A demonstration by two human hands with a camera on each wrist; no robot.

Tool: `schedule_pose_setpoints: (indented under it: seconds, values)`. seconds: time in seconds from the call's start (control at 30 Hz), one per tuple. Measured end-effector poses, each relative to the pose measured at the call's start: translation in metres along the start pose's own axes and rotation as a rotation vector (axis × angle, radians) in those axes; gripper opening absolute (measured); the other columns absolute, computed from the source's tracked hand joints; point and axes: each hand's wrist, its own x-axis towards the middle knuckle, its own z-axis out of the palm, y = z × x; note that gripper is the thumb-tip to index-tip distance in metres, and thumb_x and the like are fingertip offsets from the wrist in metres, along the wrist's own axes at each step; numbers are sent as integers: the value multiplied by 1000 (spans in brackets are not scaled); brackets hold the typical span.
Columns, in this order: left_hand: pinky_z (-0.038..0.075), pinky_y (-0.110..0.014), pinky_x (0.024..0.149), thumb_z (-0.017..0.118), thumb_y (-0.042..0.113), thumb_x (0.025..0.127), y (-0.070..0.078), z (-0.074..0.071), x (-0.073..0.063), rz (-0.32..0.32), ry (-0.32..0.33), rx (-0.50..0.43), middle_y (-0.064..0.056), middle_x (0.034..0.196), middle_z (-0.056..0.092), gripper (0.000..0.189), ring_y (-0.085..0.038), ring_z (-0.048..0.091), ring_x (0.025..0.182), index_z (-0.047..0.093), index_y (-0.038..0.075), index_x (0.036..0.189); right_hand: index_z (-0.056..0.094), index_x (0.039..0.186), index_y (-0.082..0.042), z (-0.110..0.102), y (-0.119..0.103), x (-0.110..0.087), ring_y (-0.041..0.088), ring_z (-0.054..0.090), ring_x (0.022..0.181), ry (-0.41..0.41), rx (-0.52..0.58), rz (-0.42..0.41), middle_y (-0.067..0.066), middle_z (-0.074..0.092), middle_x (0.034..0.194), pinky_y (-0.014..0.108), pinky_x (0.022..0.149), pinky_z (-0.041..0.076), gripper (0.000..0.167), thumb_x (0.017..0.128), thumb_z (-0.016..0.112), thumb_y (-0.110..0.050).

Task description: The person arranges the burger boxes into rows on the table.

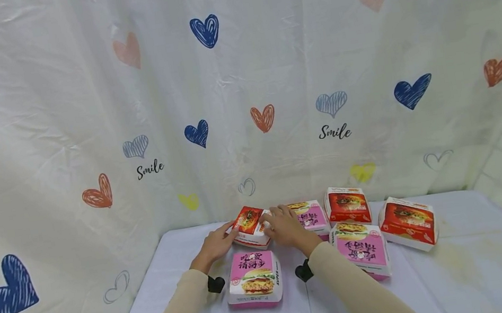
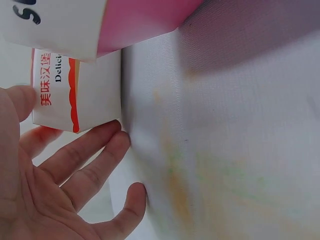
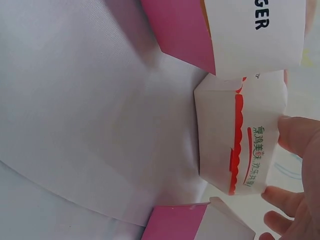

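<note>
A red-and-white burger box (image 1: 250, 223) stands on the white-covered table at the back left, turned slightly askew. My left hand (image 1: 219, 245) is at its left side; in the left wrist view the thumb touches the upper edge and the fairly straight fingers (image 2: 92, 177) lie along the corner, the little finger spread away. On the right side, my right hand (image 1: 285, 226) holds the box by its upper edge, thumb and fingertips (image 3: 280, 197) on it. Just in front stands a pink-and-white burger box (image 1: 253, 279), between my forearms and apart from both hands.
Right of my right hand are two more pink burger boxes (image 1: 310, 219), one partly behind my forearm, and two red burger boxes (image 1: 347, 206). A white curtain (image 1: 267, 68) with printed hearts hangs behind the table (image 1: 476, 253).
</note>
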Motion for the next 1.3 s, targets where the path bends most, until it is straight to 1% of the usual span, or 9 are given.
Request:
schedule_pose_setpoints:
  seconds: [0.1,0.23,0.4,0.5,0.63,0.73,0.87,1.1,1.3]
  values:
    - [46,-60,104,47,47,106,0,0,-2,5,11,-1,-20,129,68,56,-39,63,121,48,17,153,61,130,-28,0,-1,1,46,28,150,-9,-6,11,21,43,156,68,121,19,29,102,62,-32]
    - [48,-59,101,48,49,105,0,1,-2,17,18,-1,-19,124,71,58,-39,66,117,48,16,153,61,132,-27,1,0,1,46,31,146,2,-15,17,21,45,153,68,119,21,34,99,66,-34]
    - [51,-56,95,52,54,102,0,2,0,-4,11,2,-16,120,72,62,-36,67,111,47,21,154,60,136,-26,3,2,0,43,36,140,21,-30,13,20,47,147,67,116,26,43,96,70,-37]
    - [51,-54,94,56,60,97,-2,3,1,-18,9,11,-13,120,72,69,-34,66,110,45,24,155,59,138,-27,5,1,-1,41,38,135,27,-45,8,19,48,142,66,113,29,47,95,70,-39]
    - [50,-56,97,62,70,89,-3,4,1,-21,-5,9,-12,125,70,85,-35,65,115,39,27,158,56,143,-27,5,-1,-4,39,39,131,38,-70,13,18,48,138,64,112,31,51,95,70,-41]
    - [49,-59,100,65,75,83,-3,5,1,-16,-13,2,-13,131,68,96,-37,64,120,34,28,160,55,146,-25,5,-2,-5,39,39,131,42,-76,21,19,48,137,63,113,30,55,96,70,-42]
    - [47,-60,104,68,78,77,-4,4,1,-12,-9,0,-13,138,65,105,-38,62,125,29,30,162,53,148,-23,5,-4,-6,38,37,129,39,-72,30,18,47,135,63,114,29,58,96,70,-42]
    - [45,-63,105,72,76,76,-2,4,-1,-13,-14,-21,-12,147,60,108,-36,64,123,26,31,163,51,151,-21,5,-2,-7,35,38,121,42,-80,37,15,47,120,62,112,29,63,95,71,-42]
    - [42,-65,108,71,77,75,-3,5,-1,-28,-30,-21,-10,151,56,111,-35,65,123,22,33,164,48,153,-18,5,-1,-9,39,37,129,29,-100,64,19,48,129,63,115,27,67,96,69,-45]
